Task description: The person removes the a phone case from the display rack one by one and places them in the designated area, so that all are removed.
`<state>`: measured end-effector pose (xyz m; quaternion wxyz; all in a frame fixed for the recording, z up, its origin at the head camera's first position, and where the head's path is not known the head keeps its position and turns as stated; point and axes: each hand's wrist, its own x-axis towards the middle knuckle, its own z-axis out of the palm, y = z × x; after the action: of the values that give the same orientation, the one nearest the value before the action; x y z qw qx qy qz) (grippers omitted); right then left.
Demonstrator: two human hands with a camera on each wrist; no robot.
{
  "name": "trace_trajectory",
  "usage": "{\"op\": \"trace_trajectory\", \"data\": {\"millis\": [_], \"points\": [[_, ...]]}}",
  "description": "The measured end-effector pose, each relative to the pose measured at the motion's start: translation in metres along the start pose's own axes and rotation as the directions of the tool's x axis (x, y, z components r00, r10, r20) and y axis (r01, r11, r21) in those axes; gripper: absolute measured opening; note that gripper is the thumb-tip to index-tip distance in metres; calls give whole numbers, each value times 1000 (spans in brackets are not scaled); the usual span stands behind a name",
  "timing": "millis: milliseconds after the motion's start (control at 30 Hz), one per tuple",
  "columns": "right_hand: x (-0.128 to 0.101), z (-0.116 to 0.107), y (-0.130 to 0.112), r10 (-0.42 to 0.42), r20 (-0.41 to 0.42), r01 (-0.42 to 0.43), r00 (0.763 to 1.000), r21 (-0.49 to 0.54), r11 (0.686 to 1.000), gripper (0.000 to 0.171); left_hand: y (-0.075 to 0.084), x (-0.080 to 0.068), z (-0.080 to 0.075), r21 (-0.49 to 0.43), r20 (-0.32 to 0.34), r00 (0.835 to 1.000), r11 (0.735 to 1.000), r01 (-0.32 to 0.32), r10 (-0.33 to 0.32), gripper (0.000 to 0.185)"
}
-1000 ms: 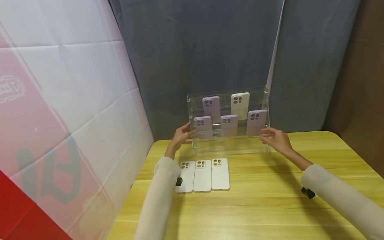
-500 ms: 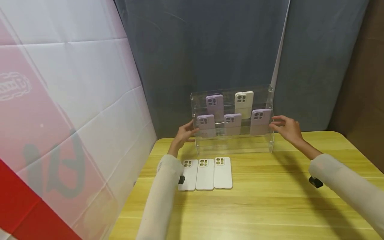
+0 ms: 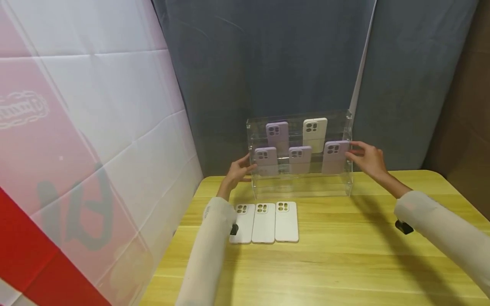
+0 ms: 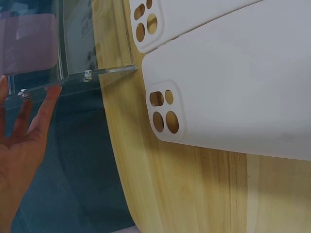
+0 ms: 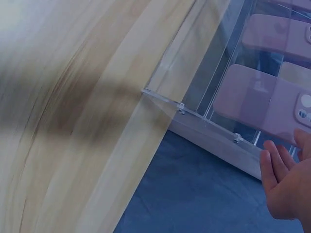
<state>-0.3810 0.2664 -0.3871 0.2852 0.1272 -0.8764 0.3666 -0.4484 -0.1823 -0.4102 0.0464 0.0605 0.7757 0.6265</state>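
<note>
A clear acrylic display stand (image 3: 302, 185) stands upright at the back of the table. My left hand (image 3: 236, 173) holds its left side, with the thumb in front and fingers around the edge. In its lower row are three purple phone cases, among them the right one (image 3: 334, 163). My right hand (image 3: 369, 160) has thumb and fingers at this case's upper right edge and seems to pinch it; the index fingertip is partly hidden. Higher up sit a purple phone case (image 3: 278, 138) and a white phone case (image 3: 315, 131). Several holes mark each case's camera corner.
Three white phone cases lie side by side before the stand, the right one (image 3: 287, 225) nearest the table's middle. The wooden table (image 3: 325, 263) has rounded back corners. A grey curtain (image 3: 268, 55) hangs behind; a white printed cloth (image 3: 115, 106) borders the left.
My right hand has risen along the stand's right side, up to the right purple phone case's upper edge. My left hand stays on the stand. The head view has shifted slightly.
</note>
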Motion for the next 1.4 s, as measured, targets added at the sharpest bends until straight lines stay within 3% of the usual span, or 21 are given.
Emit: {"op": "trace_trajectory", "data": {"millis": [500, 933, 1400], "points": [[7, 6, -10, -22, -31, 22, 999, 18, 1000, 34, 2, -4, 1, -12, 15, 1000, 1000, -15, 15, 72], [15, -12, -36, -9, -44, 10, 999, 14, 1000, 29, 2, -3, 0, -47, 15, 1000, 999, 5, -4, 74], [15, -27, -59, -15, -24, 15, 1000, 17, 1000, 33, 4, -5, -1, -20, 20, 1000, 1000, 6, -5, 73]]}}
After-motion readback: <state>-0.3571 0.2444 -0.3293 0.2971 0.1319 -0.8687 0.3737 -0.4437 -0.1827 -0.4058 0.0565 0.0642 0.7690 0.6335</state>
